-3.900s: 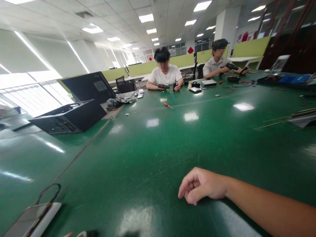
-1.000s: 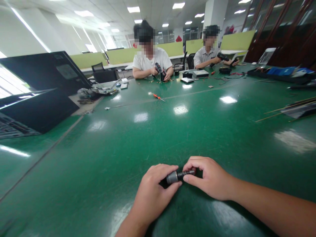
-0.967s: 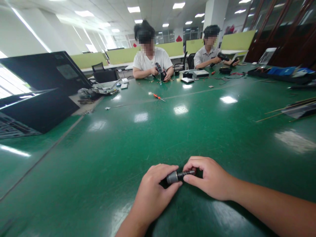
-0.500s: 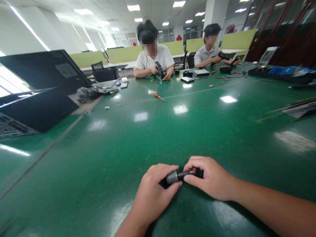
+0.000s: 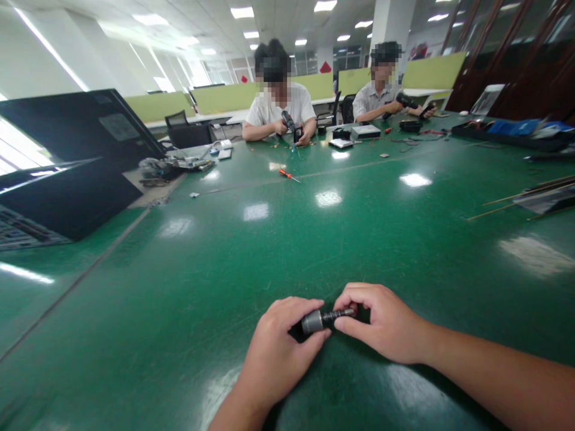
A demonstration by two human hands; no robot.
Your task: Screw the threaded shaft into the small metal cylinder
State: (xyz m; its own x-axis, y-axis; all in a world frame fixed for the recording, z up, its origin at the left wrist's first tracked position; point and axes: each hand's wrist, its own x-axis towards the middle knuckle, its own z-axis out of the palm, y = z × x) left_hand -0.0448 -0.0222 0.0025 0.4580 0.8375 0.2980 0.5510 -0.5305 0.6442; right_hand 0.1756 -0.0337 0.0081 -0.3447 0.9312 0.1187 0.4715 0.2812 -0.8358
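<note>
A small part made of a grey cylinder with a dark ribbed shaft (image 5: 312,322) lies near the green table's front edge, between my two hands. My left hand (image 5: 281,341) curls round the grey cylinder end, thumb and fingers on either side of it. The shaft points right, and my right hand (image 5: 381,323) pinches it with thumb and fingertips. Behind my right fingers the shaft's metal tip shows. The far left end of the part sits in shadow inside my left hand.
An orange screwdriver (image 5: 287,175) lies across the green table (image 5: 314,251). Dark computer casing (image 5: 72,197) stands at left beside loose electronics. Thin rods (image 5: 530,197) and a tool tray (image 5: 512,134) are at right. Two co-workers (image 5: 281,108) sit opposite, holding power drills.
My hands and the part stay nearly in place. The co-worker opposite has tipped their head a little to the right and lower.
</note>
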